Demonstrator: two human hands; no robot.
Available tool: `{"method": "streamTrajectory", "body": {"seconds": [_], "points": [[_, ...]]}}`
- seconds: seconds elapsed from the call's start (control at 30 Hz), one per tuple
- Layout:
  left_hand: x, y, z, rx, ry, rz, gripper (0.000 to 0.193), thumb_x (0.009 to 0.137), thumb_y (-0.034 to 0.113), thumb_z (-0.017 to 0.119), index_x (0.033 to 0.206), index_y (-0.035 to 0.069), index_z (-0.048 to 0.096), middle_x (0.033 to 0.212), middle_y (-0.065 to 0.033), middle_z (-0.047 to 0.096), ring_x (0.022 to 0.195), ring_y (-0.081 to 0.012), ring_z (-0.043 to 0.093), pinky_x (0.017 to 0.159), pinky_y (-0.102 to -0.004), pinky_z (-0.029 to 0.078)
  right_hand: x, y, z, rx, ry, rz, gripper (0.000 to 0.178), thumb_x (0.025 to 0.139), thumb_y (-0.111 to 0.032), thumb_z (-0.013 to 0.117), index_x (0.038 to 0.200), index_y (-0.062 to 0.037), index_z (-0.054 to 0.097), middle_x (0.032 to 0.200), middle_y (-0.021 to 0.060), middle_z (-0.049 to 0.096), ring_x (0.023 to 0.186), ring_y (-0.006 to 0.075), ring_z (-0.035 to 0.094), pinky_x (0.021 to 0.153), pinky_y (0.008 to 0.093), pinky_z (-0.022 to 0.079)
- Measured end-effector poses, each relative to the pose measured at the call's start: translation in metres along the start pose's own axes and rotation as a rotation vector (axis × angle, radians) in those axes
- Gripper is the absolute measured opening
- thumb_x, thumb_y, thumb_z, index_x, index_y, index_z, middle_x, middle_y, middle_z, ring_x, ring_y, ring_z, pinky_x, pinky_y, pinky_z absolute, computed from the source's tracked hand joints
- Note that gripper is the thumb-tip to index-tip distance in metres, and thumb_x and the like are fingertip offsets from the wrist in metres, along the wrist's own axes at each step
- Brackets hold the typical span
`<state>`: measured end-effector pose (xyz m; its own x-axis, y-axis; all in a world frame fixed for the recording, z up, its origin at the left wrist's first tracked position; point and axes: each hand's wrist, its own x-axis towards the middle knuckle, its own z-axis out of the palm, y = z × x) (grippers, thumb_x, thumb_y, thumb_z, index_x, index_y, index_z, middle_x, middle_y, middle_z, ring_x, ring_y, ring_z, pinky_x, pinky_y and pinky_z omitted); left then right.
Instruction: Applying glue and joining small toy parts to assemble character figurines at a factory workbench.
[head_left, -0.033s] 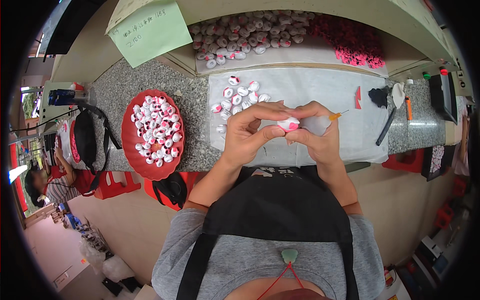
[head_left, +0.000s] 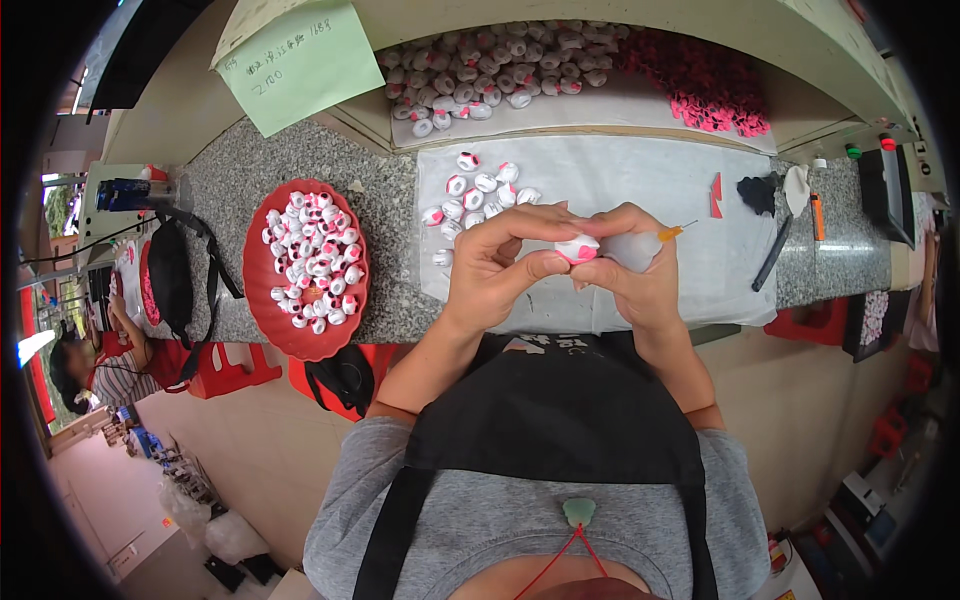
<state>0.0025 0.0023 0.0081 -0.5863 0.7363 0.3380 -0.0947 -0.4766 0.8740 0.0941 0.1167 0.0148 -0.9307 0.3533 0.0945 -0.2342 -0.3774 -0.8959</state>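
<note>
Between the fingertips of both hands is a small white piece with pink patches (head_left: 577, 249), held over the white sheet (head_left: 720, 270). My left hand (head_left: 500, 262) is closed on its left side, thumb below and fingers above. My right hand (head_left: 645, 285) pinches its right side and also keeps a translucent squeeze bottle (head_left: 632, 250) in the palm. The bottle's orange needle tip (head_left: 670, 233) points right, away from the piece. Just left of my hands, several similar white-and-pink pieces (head_left: 473, 200) lie loose on the sheet.
A red scalloped tray (head_left: 258, 290) of such pieces stands at left on the speckled worktop (head_left: 395, 240). More white pieces (head_left: 500, 65) and pink parts (head_left: 715, 95) fill the back shelf. At right lie a black stick (head_left: 772, 253) and an orange tool (head_left: 818, 217). Another person (head_left: 125, 370) sits far left.
</note>
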Motion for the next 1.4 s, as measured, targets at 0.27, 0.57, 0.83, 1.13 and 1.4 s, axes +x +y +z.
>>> {"method": "streamTrajectory", "body": {"seconds": [0.27,0.57,0.83,1.13,1.4], "points": [[-0.002,0.006,0.001,0.051,0.030,-0.130,0.024,0.071,-0.003,0.054,0.095,-0.002,0.052,0.093,-0.0104,0.054,0.091,-0.0170,0.049,0.083,-0.0287,0.037,0.001,-0.003,0.002,-0.011,0.058,-0.025,0.026,0.065,0.001,0.062,0.089,0.0028,0.054,0.068,0.0056,0.052,0.057,0.0084,0.049,0.050,0.0193,0.041],[-0.005,0.003,0.009,-0.001,0.087,-0.081,0.024,0.070,-0.003,0.055,0.093,-0.002,0.052,0.093,-0.0106,0.054,0.093,-0.0170,0.048,0.088,-0.0318,0.032,-0.002,-0.002,0.002,-0.005,0.020,-0.033,0.026,0.068,0.003,0.055,0.094,0.0044,0.051,0.074,0.0083,0.053,0.060,0.0091,0.051,0.050,0.0198,0.042],[-0.005,0.003,0.013,0.012,0.111,-0.067,0.024,0.070,-0.003,0.054,0.093,-0.001,0.051,0.090,-0.0094,0.054,0.090,-0.0151,0.049,0.092,-0.0338,0.029,-0.002,-0.001,0.006,0.055,0.075,-0.012,0.025,0.068,0.001,0.056,0.093,0.0045,0.050,0.070,0.0076,0.052,0.059,0.0096,0.051,0.050,0.0201,0.042],[-0.005,0.005,0.013,-0.068,0.171,-0.189,0.024,0.070,-0.003,0.055,0.093,-0.001,0.051,0.092,-0.0092,0.052,0.093,-0.0158,0.047,0.087,-0.0327,0.032,0.003,-0.002,0.003,0.072,0.089,0.111,0.026,0.065,-0.002,0.056,0.090,0.0039,0.048,0.075,0.0117,0.053,0.056,0.0147,0.052,0.049,0.0237,0.042],[-0.010,-0.009,0.012,-0.015,0.018,-0.012,0.022,0.069,0.001,0.058,0.090,0.000,0.051,0.089,-0.0090,0.053,0.090,-0.0178,0.048,0.089,-0.0350,0.029,-0.010,-0.007,-0.005,0.077,-0.011,0.114,0.024,0.066,0.000,0.058,0.088,0.0039,0.050,0.072,0.0116,0.054,0.056,0.0141,0.052,0.049,0.0246,0.044]]}}
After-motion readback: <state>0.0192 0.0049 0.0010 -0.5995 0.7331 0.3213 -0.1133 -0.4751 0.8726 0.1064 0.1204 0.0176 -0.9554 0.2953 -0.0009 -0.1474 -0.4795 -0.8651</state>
